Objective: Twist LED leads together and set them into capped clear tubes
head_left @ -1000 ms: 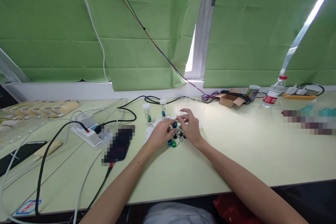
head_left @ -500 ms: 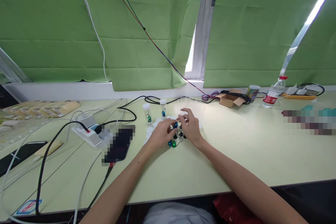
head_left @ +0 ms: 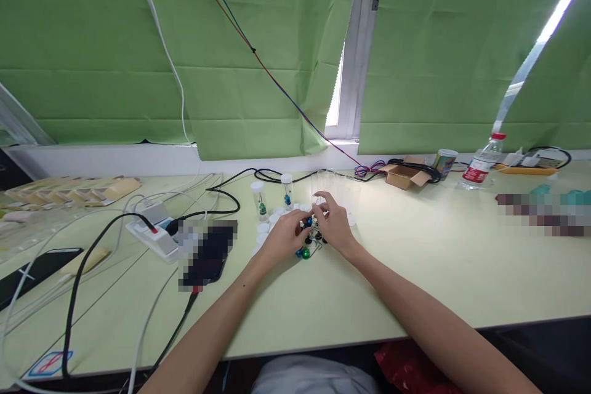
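Observation:
My left hand (head_left: 285, 235) is closed, its thumb and fingers pinching a small shiny blue ball (head_left: 309, 221). Right beside it, my right hand (head_left: 335, 225) has its fingertips together on what looks like a thin metal wire (head_left: 317, 200); its far end is too fine to follow. Under and between the hands lie several small black pieces (head_left: 318, 236), partly covered by the fingers. A green ball (head_left: 306, 253), another blue ball (head_left: 299, 252) and a bent metal wire (head_left: 316, 250) rest on the table just in front of them.
Two capped clear tubes, one with green balls (head_left: 259, 197) and one with blue (head_left: 287, 188), stand behind my left hand near white caps (head_left: 263, 229). Clear open containers (head_left: 351, 195) stand behind my right hand. Leftward are a phone (head_left: 210, 255), power strip (head_left: 154, 240) and cables; far right, a bottle (head_left: 482, 163).
My right fingertips have shifted very slightly, and the thin wire stands out a little more upright above them. My left hand keeps its place around the blue ball.

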Motion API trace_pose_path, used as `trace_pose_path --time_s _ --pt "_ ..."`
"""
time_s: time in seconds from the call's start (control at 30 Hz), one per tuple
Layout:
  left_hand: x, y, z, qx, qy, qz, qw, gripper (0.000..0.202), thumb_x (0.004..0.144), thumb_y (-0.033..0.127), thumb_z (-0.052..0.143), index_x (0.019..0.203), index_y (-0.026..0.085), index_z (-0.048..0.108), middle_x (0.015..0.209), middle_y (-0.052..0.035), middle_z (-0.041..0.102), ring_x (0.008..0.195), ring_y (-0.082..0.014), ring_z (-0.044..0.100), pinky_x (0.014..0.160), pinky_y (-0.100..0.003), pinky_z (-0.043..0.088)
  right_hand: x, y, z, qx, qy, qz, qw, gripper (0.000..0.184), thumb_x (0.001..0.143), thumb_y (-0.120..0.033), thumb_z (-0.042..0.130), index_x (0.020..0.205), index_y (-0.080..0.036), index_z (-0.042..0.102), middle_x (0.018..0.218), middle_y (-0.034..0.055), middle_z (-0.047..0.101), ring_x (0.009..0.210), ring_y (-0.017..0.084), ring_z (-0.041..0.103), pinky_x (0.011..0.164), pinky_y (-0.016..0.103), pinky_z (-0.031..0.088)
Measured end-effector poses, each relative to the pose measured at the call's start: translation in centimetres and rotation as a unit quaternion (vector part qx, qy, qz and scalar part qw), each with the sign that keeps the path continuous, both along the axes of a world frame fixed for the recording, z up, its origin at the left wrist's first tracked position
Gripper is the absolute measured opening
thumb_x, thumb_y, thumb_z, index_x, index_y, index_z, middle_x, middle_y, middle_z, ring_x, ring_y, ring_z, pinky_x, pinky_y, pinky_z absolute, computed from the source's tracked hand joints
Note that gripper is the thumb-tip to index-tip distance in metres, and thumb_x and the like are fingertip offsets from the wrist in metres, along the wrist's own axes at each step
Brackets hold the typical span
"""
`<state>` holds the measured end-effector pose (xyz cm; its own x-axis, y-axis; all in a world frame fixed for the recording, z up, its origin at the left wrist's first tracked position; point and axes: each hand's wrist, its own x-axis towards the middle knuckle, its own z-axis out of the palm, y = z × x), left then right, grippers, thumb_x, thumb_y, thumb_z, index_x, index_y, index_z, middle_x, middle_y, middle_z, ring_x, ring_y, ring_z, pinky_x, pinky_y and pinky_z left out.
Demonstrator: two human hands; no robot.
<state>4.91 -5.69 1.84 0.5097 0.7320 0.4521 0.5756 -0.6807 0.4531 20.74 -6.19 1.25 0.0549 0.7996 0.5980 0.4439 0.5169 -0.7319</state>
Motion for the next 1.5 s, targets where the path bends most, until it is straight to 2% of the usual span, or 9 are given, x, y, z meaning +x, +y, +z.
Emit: trace_pose_path --time_s 0.17,0.53,0.83,1.0,1.1,1.27,1.37,1.5 --pt "0.3 -0.1 0.1 -0.018 -0.025 -0.004 1.0 0.033 0.086 0.022 0.05 0.115 0.021 0.064 0.09 -0.0056 0.065 0.071 -0.0169 0.057 0.066 -0.03 0.046 0.0 0.2 -0.1 0.0 0.001 0.006 1.0 0.031 0.091 -0.028 0.042 0.119 -0.02 0.054 0.075 0.0013 0.069 0.064 0.015 0.061 0.064 0.026 0.047" --pt "0.1 0.7 -0.8 -0.062 -0.093 0.007 0.994 0.03 0.083 0.027 0.054 0.11 0.018 0.064 0.1 -0.0078 0.067 0.078 -0.0175 0.061 0.067 -0.03 0.051 0.0 0.0 0.0 0.005 0.0 0.006 1.0 0.04 0.094 -0.027 0.04 0.131 -0.02 0.051 0.084 0.0024 0.07 0.069 0.015 0.062 0.068 0.027 0.05" --pt "0.1 0.8 -0.6 -0.133 -0.138 -0.012 0.981 0.032 0.081 0.032 0.058 0.109 0.018 0.065 0.079 -0.0036 0.064 0.067 -0.0149 0.057 0.065 -0.029 0.049 0.0 0.0 0.0 0.015 0.01 0.017 1.0 0.041 0.093 -0.025 0.039 0.133 -0.021 0.05 0.09 0.0041 0.07 0.079 0.016 0.064 0.071 0.028 0.053" --pt "0.2 0.6 0.0 -0.199 -0.185 -0.042 0.962 0.036 0.077 0.035 0.064 0.109 0.017 0.065 0.082 -0.0048 0.064 0.067 -0.0135 0.054 0.062 -0.027 0.047 0.0 0.2 -0.1 0.019 0.012 0.023 0.999 0.043 0.092 -0.024 0.04 0.134 -0.021 0.048 0.09 0.0043 0.069 0.076 0.016 0.063 0.069 0.027 0.053" --pt "0.3 0.3 0.4 -0.237 -0.204 -0.067 0.947 0.04 0.077 0.038 0.066 0.111 0.016 0.064 0.081 -0.0046 0.063 0.06 -0.0105 0.049 0.057 -0.026 0.044 0.0 0.1 -0.1 0.017 0.011 0.024 1.0 0.045 0.091 -0.023 0.041 0.135 -0.02 0.046 0.089 0.0045 0.068 0.075 0.016 0.063 0.067 0.027 0.053" --pt "0.3 0.0 0.9 -0.27 -0.227 -0.086 0.932 0.037 0.08 0.044 0.064 0.105 0.016 0.065 0.083 -0.0053 0.064 0.053 -0.0089 0.049 0.053 -0.025 0.042 0.1 0.1 -0.1 0.011 0.002 0.025 1.0 0.044 0.092 -0.022 0.039 0.135 -0.02 0.046 0.092 0.0055 0.069 0.076 0.016 0.064 0.072 0.029 0.052" --pt "0.3 -0.1 1.0 -0.287 -0.241 -0.088 0.923 0.038 0.082 0.05 0.06 0.098 0.016 0.067 0.073 -0.003 0.061 0.052 -0.0097 0.05 0.053 -0.026 0.044 0.0 0.2 -0.3 0.017 -0.005 0.024 1.0 0.044 0.093 -0.023 0.036 0.136 -0.021 0.046 0.095 0.0057 0.07 0.077 0.017 0.064 0.074 0.03 0.052" --pt "0.3 0.0 1.0 -0.307 -0.249 -0.089 0.914 0.043 0.084 0.054 0.056 0.098 0.015 0.067 0.067 -0.0018 0.059 0.052 -0.0107 0.051 0.054 -0.026 0.045 0.0 0.2 -0.3 0.016 -0.006 0.023 1.0 0.044 0.094 -0.024 0.036 0.137 -0.021 0.046 0.095 0.0053 0.069 0.07 0.015 0.063 0.067 0.028 0.052"
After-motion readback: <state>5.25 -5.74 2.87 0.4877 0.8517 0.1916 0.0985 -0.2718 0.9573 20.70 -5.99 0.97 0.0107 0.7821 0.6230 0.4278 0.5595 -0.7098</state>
